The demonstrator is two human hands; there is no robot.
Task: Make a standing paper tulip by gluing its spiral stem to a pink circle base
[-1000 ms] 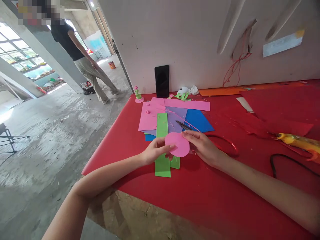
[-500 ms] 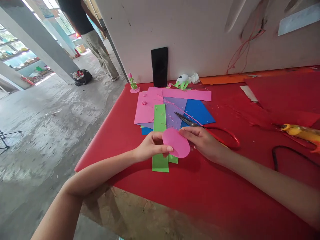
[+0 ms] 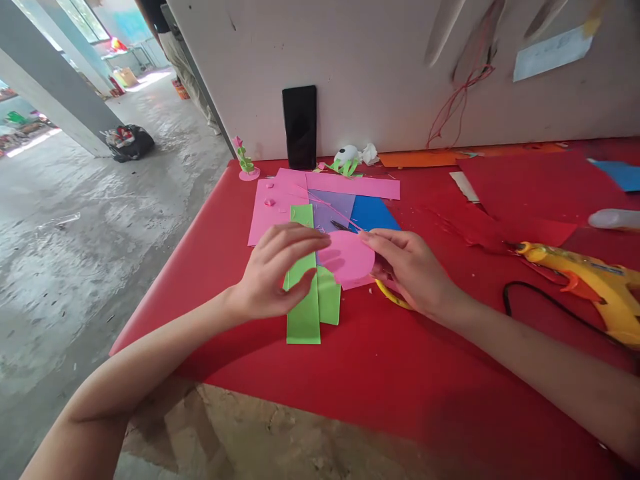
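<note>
The right hand (image 3: 411,270) pinches a pink disc (image 3: 351,257); the left hand (image 3: 273,273) spreads wide. A black bag (image 3: 143,141) holds jumbled things (image 3: 120,137).

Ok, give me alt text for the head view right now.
A right hand pinches a round pink piece above a red tabletop, while the left hand is open at its other side. Green strips lie below the left hand; a black phone stands behind, and a yellow glue gun lies right.
</note>
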